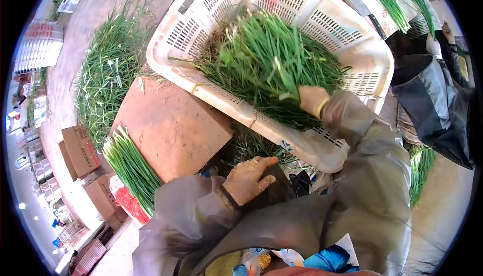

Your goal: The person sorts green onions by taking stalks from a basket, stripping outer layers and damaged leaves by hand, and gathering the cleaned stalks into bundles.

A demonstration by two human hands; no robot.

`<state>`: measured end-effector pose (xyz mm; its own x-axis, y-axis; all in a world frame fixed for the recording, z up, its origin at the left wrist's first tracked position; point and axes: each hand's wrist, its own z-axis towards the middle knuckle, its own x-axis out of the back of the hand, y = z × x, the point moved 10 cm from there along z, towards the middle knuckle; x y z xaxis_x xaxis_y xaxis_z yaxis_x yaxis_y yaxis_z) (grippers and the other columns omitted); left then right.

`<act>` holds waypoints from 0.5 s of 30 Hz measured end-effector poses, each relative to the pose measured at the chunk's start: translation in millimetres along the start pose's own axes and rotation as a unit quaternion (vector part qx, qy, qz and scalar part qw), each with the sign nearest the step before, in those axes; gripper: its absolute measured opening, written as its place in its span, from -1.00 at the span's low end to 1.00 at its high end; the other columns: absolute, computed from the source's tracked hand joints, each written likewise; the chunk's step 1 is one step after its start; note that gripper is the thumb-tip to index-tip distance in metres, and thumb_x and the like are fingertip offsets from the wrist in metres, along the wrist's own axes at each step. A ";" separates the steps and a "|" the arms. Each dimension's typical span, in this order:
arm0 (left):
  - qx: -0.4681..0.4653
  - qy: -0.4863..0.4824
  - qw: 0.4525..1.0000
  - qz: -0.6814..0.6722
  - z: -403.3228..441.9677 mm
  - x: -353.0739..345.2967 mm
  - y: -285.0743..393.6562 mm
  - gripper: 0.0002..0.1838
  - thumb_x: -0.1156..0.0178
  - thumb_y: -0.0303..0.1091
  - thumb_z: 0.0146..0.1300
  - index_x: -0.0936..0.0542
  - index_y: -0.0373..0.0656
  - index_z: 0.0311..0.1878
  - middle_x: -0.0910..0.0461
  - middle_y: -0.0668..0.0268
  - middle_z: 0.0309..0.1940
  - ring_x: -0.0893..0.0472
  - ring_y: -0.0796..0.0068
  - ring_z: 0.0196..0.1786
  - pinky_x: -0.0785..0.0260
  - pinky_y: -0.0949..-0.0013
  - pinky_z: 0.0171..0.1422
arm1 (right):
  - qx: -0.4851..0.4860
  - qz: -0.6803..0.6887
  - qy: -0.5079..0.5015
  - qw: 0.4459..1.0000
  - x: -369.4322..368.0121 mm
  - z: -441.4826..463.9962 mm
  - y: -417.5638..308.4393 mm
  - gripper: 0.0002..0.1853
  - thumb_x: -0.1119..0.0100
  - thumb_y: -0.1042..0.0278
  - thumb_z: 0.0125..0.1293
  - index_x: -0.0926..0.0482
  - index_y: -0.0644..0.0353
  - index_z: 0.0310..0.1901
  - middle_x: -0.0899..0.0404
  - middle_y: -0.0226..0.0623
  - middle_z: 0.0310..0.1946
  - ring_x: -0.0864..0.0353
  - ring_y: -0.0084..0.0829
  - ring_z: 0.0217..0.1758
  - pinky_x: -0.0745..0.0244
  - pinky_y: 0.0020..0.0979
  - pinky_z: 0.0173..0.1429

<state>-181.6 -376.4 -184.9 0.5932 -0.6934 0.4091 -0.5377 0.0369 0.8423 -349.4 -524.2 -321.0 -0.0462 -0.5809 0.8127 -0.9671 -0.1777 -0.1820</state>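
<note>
A large white slatted crate (204, 89) holds a heap of green leafy stalks (261, 59). My right hand (313, 100), gloved, reaches into the crate at the right part of the heap, its fingers closed round a bunch of the stalks. Below the crate's near wall, my left hand (249, 179), also gloved, hovers over my lap with its thumb and fingers apart and nothing between them. Left of it is a brown board (171, 125), with a neat bundle of green stalks with white ends (132, 168) along its lower left edge.
Loose greens (108, 74) lie piled on the floor at the left. Cardboard boxes (80, 152) and red strips (132, 204) are at the lower left. At the right, a co-worker's gloved hand (433, 46) touches long stalks beside another table.
</note>
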 end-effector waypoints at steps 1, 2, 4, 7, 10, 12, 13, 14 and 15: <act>-0.002 0.000 1.000 -0.003 -1.8 -1.5 1.1 -0.53 -0.20 -0.29 0.10 -0.39 -0.15 0.11 -0.50 0.12 -0.22 -0.53 0.19 -0.18 -0.37 0.24 -0.08 | 0.025 -0.021 0.002 0.999 -23.8 -12.2 4.2 -0.70 -0.13 0.28 0.01 -0.48 0.17 -0.19 -0.59 -0.10 -0.37 -0.59 -0.09 -0.28 -0.49 -0.17 -0.18; -0.006 0.003 1.000 0.007 -2.8 -2.3 1.7 -0.52 -0.19 -0.29 0.11 -0.38 -0.15 0.11 -0.50 0.11 -0.21 -0.53 0.17 -0.16 -0.37 0.23 -0.07 | 0.019 -0.066 -0.014 0.998 -50.5 -19.1 13.1 -0.74 -0.12 0.24 0.04 -0.51 0.17 -0.24 -0.60 -0.12 -0.40 -0.60 -0.13 -0.30 -0.50 -0.20 -0.23; -0.008 0.005 1.000 0.017 -4.8 -3.3 3.5 -0.52 -0.18 -0.28 0.11 -0.38 -0.15 0.12 -0.51 0.11 -0.21 -0.52 0.15 -0.15 -0.37 0.22 -0.06 | 0.004 -0.146 -0.049 0.988 -101.2 -30.6 31.1 -0.76 -0.11 0.21 0.06 -0.54 0.17 -0.30 -0.61 -0.15 -0.43 -0.61 -0.19 -0.34 -0.51 -0.24 -0.27; 0.003 -0.004 0.999 0.043 -6.4 -2.7 5.3 -0.51 -0.17 -0.26 0.11 -0.37 -0.14 0.12 -0.50 0.09 -0.19 -0.51 0.08 -0.13 -0.36 0.18 -0.04 | 0.004 -0.167 -0.090 0.982 -128.3 -27.9 18.5 -0.76 -0.11 0.19 0.07 -0.54 0.17 -0.32 -0.61 -0.16 -0.44 -0.61 -0.21 -0.35 -0.51 -0.25 -0.29; -0.002 -0.011 0.998 0.059 -6.8 -5.8 9.1 -0.52 -0.17 -0.23 0.11 -0.37 -0.13 0.11 -0.50 0.07 -0.17 -0.49 0.03 -0.13 -0.35 0.16 -0.02 | 0.004 -0.156 -0.107 0.982 -141.0 -1.3 -8.9 -0.76 -0.11 0.18 0.08 -0.55 0.17 -0.34 -0.61 -0.17 -0.46 -0.61 -0.23 -0.37 -0.51 -0.26 -0.31; 0.004 -0.019 0.997 0.068 -7.8 -8.5 8.1 -0.52 -0.17 -0.23 0.10 -0.38 -0.13 0.10 -0.50 0.08 -0.19 -0.49 0.02 -0.13 -0.35 0.15 -0.02 | 0.010 -0.158 -0.124 0.980 -141.0 9.5 -20.1 -0.76 -0.10 0.17 0.08 -0.55 0.18 -0.35 -0.61 -0.18 -0.47 -0.61 -0.25 -0.38 -0.51 -0.27 -0.32; 0.001 -0.016 0.998 0.069 -7.3 -5.1 9.2 -0.52 -0.17 -0.23 0.10 -0.38 -0.13 0.10 -0.50 0.08 -0.19 -0.49 0.02 -0.13 -0.35 0.15 -0.02 | 0.016 -0.158 -0.133 0.978 -138.8 11.5 -24.6 -0.76 -0.10 0.16 0.09 -0.56 0.18 -0.36 -0.61 -0.18 -0.47 -0.61 -0.25 -0.38 -0.51 -0.28 -0.32; 0.003 -0.024 0.997 0.070 -9.6 -4.6 11.8 -0.53 -0.17 -0.23 0.10 -0.38 -0.13 0.09 -0.50 0.07 -0.19 -0.49 0.02 -0.14 -0.35 0.15 -0.02 | 0.020 -0.160 -0.146 0.976 -138.8 10.1 -27.9 -0.75 -0.10 0.16 0.09 -0.56 0.18 -0.37 -0.61 -0.18 -0.47 -0.61 -0.26 -0.39 -0.51 -0.28 -0.33; 0.002 -0.029 0.997 0.069 -10.8 -4.6 14.3 -0.53 -0.17 -0.24 0.10 -0.38 -0.13 0.09 -0.50 0.07 -0.20 -0.50 0.03 -0.15 -0.35 0.15 -0.02 | 0.025 -0.162 -0.161 0.973 -131.7 5.8 -30.5 -0.75 -0.10 0.15 0.09 -0.56 0.18 -0.37 -0.61 -0.19 -0.48 -0.61 -0.27 -0.40 -0.51 -0.29 -0.33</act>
<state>-185.5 -364.9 -171.0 0.4774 -0.7221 0.5007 -0.6149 0.1325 0.7774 -312.3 -446.9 -425.7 0.3471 -0.7056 0.6178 -0.9041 -0.4268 0.0205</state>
